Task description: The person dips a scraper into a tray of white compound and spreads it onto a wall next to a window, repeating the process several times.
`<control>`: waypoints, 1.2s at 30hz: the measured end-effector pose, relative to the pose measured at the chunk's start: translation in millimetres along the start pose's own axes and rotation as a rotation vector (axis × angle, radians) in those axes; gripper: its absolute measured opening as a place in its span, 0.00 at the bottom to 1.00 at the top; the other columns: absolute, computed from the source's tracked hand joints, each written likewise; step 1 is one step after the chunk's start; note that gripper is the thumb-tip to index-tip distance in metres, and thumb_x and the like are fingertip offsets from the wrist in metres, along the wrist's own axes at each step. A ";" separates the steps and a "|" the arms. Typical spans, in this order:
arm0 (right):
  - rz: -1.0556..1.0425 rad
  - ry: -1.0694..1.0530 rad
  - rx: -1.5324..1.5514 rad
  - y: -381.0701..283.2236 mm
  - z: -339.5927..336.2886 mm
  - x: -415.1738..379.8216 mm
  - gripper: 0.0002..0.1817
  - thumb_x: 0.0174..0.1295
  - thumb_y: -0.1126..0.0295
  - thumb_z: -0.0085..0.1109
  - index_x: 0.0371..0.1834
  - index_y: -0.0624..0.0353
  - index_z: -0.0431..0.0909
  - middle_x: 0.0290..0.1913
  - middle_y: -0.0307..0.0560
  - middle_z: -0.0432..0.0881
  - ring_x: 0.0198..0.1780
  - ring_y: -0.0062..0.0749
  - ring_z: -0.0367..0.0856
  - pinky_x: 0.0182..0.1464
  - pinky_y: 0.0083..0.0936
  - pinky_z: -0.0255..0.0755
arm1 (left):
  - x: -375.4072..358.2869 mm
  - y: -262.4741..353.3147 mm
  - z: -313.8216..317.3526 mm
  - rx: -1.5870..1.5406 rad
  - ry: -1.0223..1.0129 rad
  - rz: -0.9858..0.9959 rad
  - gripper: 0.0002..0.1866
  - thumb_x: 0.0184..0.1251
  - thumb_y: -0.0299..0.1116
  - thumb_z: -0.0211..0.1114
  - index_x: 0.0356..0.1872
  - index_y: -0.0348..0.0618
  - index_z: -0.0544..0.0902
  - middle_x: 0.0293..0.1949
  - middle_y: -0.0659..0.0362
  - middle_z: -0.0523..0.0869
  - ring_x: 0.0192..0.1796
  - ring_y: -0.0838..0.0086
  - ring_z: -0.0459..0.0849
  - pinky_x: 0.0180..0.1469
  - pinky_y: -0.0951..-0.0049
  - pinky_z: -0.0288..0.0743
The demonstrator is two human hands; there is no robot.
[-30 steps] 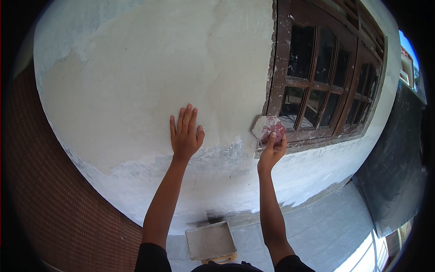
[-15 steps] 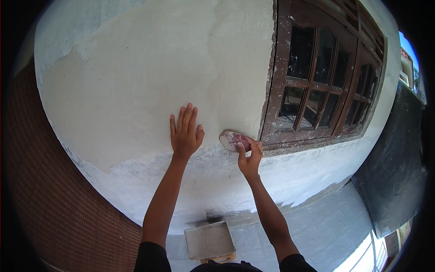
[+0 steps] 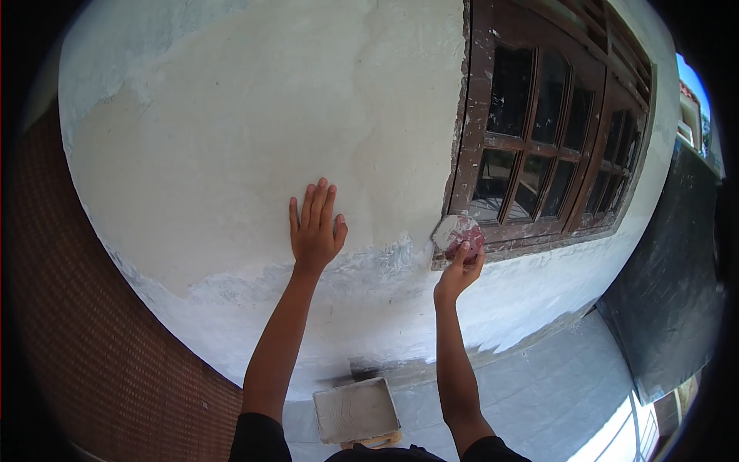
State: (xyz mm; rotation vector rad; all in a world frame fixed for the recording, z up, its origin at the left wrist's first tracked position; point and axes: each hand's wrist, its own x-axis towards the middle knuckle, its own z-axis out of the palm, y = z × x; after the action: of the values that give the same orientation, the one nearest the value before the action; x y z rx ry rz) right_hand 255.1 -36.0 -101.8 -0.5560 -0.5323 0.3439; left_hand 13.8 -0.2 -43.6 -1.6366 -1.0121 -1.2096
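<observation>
My left hand (image 3: pixel 314 227) lies flat on the plastered wall (image 3: pixel 231 138), fingers spread and pointing up, holding nothing. My right hand (image 3: pixel 457 276) presses a reddish sanding pad (image 3: pixel 457 231), dusted white, against the wall at the lower left corner of the brown wooden window frame (image 3: pixel 469 115). The fingers grip the pad from below. Patchy white filler runs along the wall between the two hands.
A grey tray (image 3: pixel 356 410) of filler sits on the tiled floor (image 3: pixel 554 385) below, near the wall's base. A red-brown brick wall (image 3: pixel 92 346) stands at left. A dark sheet (image 3: pixel 666 300) leans at right. The window has several glass panes.
My right hand slid the pad rightward from the wall's middle back to the window frame's corner, where it was one second ago. My left hand has stayed put.
</observation>
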 end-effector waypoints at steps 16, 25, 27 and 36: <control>-0.281 -0.441 -0.458 24.3 0.4 -22.9 0.14 0.65 0.74 0.61 0.53 0.65 0.76 0.42 0.49 0.76 0.44 0.32 0.76 0.51 0.26 0.69 | 0.0 -0.5 0.3 -0.016 0.001 0.001 0.30 0.66 0.35 0.56 0.71 0.45 0.67 0.73 0.56 0.66 0.76 0.63 0.61 0.76 0.47 0.46; -0.352 -0.561 -0.517 20.8 -10.1 -19.3 0.14 0.65 0.73 0.61 0.52 0.66 0.77 0.47 0.53 0.78 0.48 0.34 0.75 0.53 0.26 0.67 | 0.3 0.1 0.2 -0.012 0.015 0.004 0.30 0.66 0.35 0.56 0.71 0.45 0.67 0.73 0.56 0.66 0.76 0.63 0.61 0.76 0.47 0.46; -0.158 -0.263 -0.241 11.2 4.6 -8.5 0.15 0.66 0.72 0.60 0.54 0.66 0.76 0.47 0.52 0.77 0.47 0.31 0.75 0.52 0.26 0.69 | -1.5 0.5 1.0 -0.015 0.006 0.002 0.30 0.66 0.35 0.56 0.71 0.45 0.67 0.73 0.57 0.66 0.76 0.63 0.61 0.76 0.48 0.46; -0.176 -0.237 -0.355 24.6 -6.6 -5.5 0.16 0.67 0.70 0.60 0.55 0.66 0.75 0.46 0.49 0.77 0.48 0.33 0.74 0.53 0.29 0.68 | -1.6 0.9 0.4 -0.012 0.007 0.000 0.29 0.67 0.35 0.55 0.71 0.46 0.67 0.73 0.57 0.66 0.76 0.64 0.61 0.76 0.48 0.46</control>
State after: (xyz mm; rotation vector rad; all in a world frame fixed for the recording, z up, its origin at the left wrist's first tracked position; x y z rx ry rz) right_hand 250.3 -21.5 -122.8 -0.8099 -0.8747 0.1471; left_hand 14.4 -0.2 -45.4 -1.6404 -1.0019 -1.2235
